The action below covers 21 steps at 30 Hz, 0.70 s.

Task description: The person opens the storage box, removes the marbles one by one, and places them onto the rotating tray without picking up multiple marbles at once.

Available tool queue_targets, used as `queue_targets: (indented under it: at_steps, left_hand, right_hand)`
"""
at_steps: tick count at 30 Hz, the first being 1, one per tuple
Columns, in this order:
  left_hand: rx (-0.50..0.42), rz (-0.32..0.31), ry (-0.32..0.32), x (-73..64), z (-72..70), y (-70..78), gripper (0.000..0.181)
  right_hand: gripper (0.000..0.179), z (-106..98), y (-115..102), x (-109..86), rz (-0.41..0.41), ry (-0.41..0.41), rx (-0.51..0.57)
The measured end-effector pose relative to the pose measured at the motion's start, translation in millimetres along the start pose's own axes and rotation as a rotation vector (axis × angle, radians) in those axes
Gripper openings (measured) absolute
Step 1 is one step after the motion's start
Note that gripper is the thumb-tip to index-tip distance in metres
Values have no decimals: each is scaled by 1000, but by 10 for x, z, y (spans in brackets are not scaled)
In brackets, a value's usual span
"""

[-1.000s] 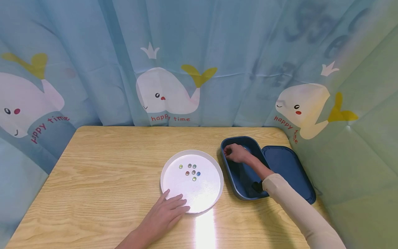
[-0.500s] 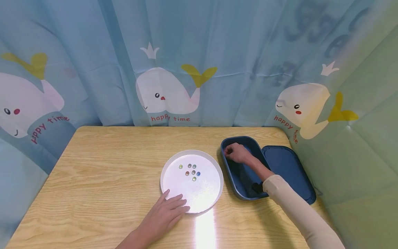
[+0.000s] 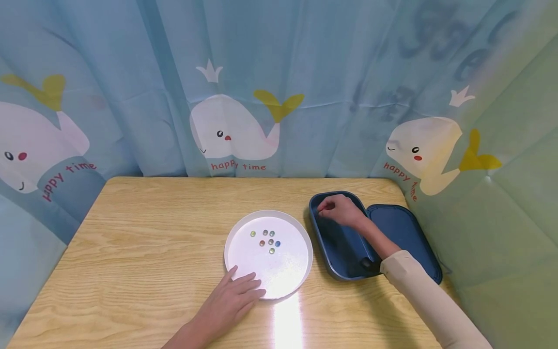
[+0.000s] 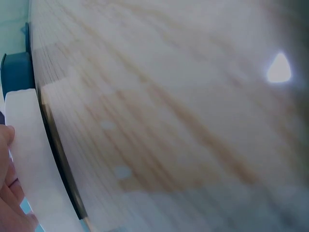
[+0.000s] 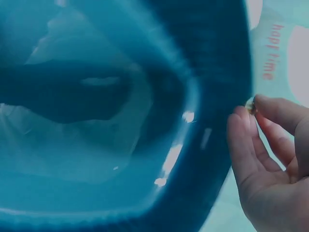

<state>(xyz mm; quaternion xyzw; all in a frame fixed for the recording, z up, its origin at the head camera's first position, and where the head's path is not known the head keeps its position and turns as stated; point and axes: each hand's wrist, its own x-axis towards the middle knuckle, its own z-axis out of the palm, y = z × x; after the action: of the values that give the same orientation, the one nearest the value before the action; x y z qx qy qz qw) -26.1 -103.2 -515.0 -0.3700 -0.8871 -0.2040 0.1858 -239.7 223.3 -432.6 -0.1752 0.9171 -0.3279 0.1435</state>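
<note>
My right hand (image 3: 342, 210) is over the far end of the dark blue box (image 3: 333, 271). In the right wrist view, its thumb and fingertips pinch a small glass marble (image 5: 250, 106) close to the box's rim. Several coloured marbles, among them a blue marble (image 3: 278, 244) and a yellow-green marble (image 3: 253, 233), lie in the round white tray (image 3: 233, 242). My left hand (image 3: 231, 299) rests with spread fingers on the tray's near left rim. The left wrist view shows those fingers (image 4: 7, 174) at the tray's white wall.
A dark blue lid (image 3: 398, 232) lies to the right of the box on the wooden table (image 3: 152, 242). Blue curtains (image 3: 340, 87) printed with whales hang behind the table and along its sides.
My right hand has risen slightly and shifted right, away from the box's far left inner wall, with the marble in its fingertips. The left hand and the tray have stayed put.
</note>
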Motion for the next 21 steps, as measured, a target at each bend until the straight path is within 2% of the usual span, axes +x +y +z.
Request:
queue_targets:
  at_steps: [6,12,21]
  left_hand:
    - [18,6,-5,0,-1,-4,24]
    - [24,-1,-14,4,-10,10,25]
    - [25,10,-10,1,-2,-1,24]
  right_hand:
    - [13,-50,-167,-123,12,50,130]
    - [15,32,-321,-262,-41,11,256]
    - [14,254,-439,-390,-79,-10,268]
